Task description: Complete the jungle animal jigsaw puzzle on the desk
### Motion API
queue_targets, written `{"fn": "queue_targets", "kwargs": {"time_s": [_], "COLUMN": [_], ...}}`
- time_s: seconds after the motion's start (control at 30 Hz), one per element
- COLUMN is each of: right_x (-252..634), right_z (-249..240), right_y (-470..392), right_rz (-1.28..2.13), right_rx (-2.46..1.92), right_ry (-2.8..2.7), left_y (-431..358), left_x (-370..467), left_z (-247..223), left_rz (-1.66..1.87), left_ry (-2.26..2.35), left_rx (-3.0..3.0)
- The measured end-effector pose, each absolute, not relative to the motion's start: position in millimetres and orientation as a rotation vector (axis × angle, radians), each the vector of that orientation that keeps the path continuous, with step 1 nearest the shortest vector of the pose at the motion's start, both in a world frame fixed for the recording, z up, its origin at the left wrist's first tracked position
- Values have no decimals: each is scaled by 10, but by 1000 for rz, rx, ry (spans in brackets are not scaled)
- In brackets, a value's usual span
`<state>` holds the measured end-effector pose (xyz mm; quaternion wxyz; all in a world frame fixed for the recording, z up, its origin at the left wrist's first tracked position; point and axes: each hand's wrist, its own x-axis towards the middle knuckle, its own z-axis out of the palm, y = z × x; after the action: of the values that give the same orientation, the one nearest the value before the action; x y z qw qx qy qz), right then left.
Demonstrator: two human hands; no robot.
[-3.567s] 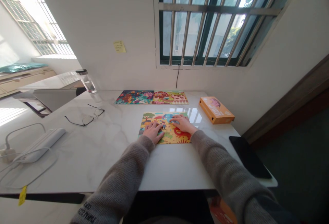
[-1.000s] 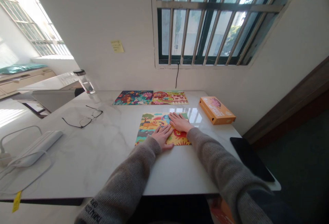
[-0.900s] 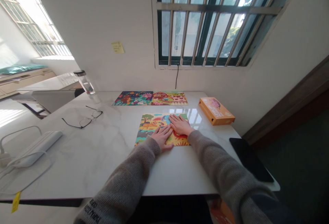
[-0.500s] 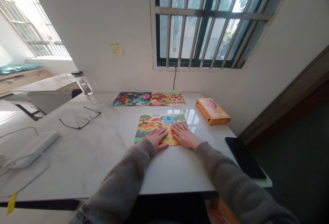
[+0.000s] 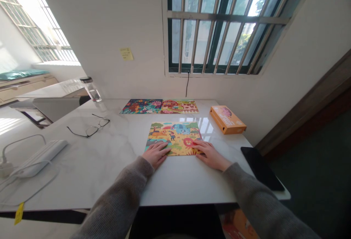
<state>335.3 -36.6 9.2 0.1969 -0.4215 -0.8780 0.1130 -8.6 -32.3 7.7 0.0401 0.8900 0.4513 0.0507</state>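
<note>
A colourful animal picture sheet [image 5: 175, 136] lies flat on the white marbled table [image 5: 109, 165]. My left hand [image 5: 157, 154] rests palm down over its lower left corner, fingers laid out on the sheet. On the lower right part, beside a red lion drawing, lie the fingers of my right hand [image 5: 210, 154], stretched out too. Neither hand grips anything. Behind the sheet, against the wall, two more pictures lie side by side: a dark blue one [image 5: 142, 106] and a farm one [image 5: 179, 106].
An orange box [image 5: 228, 119] sits at the back right, with a black tablet-like device [image 5: 261, 168] near the right edge. To the left are glasses [image 5: 91, 131], a clear bottle [image 5: 93, 92] and a white power strip [image 5: 41, 158] with cables.
My hands have slid apart across the sheet, the left one leftward and the right one rightward, uncovering its middle. The view has shifted slightly.
</note>
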Motion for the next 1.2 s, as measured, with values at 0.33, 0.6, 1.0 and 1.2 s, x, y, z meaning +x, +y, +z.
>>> {"fn": "queue_targets", "kwargs": {"time_s": [0.33,0.6,1.0,1.2], "right_x": [3598,3596,3350,3138], "right_z": [94,198,146,116], "right_y": [-659,-901,-888,-746], "right_rz": [270,359,375,342], "right_rx": [-1242,-1231,-1202,-1176], "right_ry": [-2395,-2419,-2446,-2461], "left_y": [-771,-917,-978,-918], "left_x": [-540,-682,-845,-949], "left_z": [209,143,-58,-50], "left_rz": [111,230,426,374], "left_ry": [1644,1766,1812,1967], "left_rx": [2694,2676,2589,2469]}}
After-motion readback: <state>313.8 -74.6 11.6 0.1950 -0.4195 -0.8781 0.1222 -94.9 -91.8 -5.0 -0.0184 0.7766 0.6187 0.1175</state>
